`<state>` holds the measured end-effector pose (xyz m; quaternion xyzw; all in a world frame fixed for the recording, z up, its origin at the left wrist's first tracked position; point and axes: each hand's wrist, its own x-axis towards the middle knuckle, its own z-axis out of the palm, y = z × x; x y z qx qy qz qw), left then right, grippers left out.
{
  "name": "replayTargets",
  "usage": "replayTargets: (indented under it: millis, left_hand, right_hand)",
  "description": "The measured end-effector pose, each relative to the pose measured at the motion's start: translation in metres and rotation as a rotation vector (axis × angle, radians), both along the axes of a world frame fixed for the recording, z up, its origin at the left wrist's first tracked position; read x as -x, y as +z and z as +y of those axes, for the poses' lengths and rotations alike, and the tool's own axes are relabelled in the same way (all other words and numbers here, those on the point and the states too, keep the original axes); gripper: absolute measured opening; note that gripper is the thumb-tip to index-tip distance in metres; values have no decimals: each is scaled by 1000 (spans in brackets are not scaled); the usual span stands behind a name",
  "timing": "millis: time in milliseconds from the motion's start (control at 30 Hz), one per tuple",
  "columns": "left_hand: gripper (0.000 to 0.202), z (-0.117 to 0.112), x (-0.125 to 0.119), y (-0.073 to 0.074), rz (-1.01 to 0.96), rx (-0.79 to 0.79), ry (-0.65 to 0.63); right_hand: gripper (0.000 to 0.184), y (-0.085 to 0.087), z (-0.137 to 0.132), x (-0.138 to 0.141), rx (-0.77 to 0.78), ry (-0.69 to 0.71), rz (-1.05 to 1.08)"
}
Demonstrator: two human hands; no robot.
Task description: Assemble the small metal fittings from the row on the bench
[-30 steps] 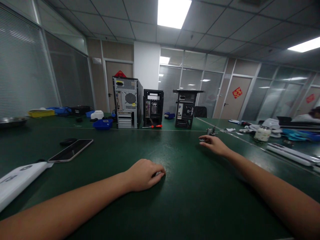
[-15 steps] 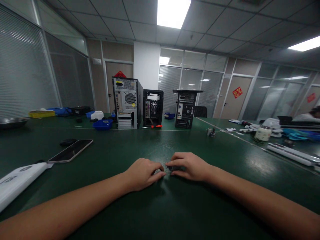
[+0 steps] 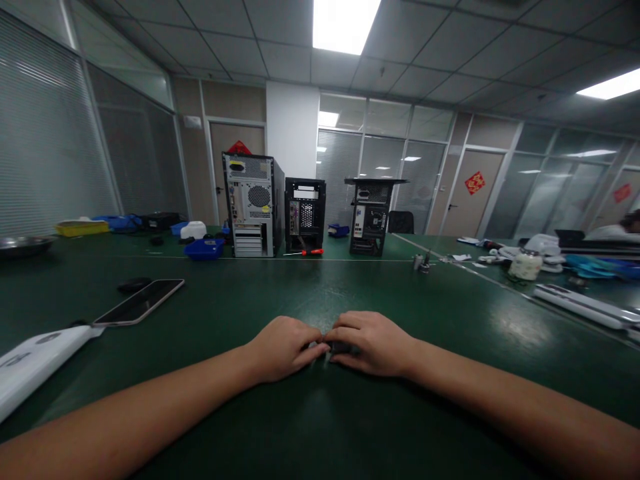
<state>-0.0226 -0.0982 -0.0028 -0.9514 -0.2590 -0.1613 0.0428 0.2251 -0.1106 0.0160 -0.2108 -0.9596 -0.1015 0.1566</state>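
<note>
Both my hands rest on the green table (image 3: 350,427) just ahead of me, fingertips meeting. My left hand (image 3: 283,348) is curled, its fingers pinched on a small pale thing that I cannot make out. My right hand (image 3: 373,343) is curled too, its fingers closed over a small dark part (image 3: 340,347) that lies between the two hands. Most of that part is hidden under my fingers.
A phone (image 3: 140,301) and a white flat device (image 3: 35,360) lie at the left. Three computer cases (image 3: 253,203) stand at the back with a red-handled screwdriver (image 3: 307,252) and a blue tray (image 3: 204,249). Small metal parts (image 3: 423,263) and clutter sit at the right.
My right hand came back from the far right near the small metal parts to meet my left hand, then closed in tighter. My left hand barely moved.
</note>
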Motion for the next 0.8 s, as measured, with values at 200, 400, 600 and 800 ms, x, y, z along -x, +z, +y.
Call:
replayTargets:
  millis: [200,400,600,800]
  left_hand:
    - [26,-2,-3,-2,-44,-11,27]
    - [24,-6,-1,1,-38,-6,54]
    - [29,-5,0,2,-25,-2,5]
    - [25,-2,-2,1,-23,18,-46]
  right_hand:
    - [35,-1,3,-4,-18,-15,2]
    - [30,-1,3,-5,53,-106,142]
    - [24,7,-6,2,122,-15,100]
    - [16,1,-5,4,-1,96,-4]
